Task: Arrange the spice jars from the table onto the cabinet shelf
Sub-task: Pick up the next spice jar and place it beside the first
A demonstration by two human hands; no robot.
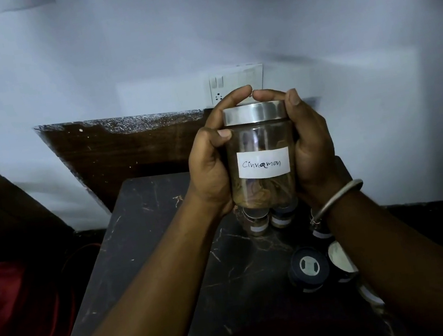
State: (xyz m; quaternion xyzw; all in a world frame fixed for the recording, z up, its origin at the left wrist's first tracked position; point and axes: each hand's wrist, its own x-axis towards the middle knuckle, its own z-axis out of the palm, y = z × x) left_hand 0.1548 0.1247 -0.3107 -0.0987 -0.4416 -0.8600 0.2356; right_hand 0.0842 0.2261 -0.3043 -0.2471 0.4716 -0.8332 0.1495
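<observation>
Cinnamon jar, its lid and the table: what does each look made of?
The jar is clear glass or hard plastic, can't tell which; brown contents show through its wall. The lid looks like brushed metal, probably steel, by its dull silver sheen. The table looks like dark polished stone, likely marble, by its pale veins.

We list a home kitchen corner: dark marble bench (169, 247) carrying small spice jars (308, 267); hand-labelled cinnamon jar (260, 147) above the bench; switch-and-socket plate (233, 82) on painted wall (193, 28) behind it.
</observation>
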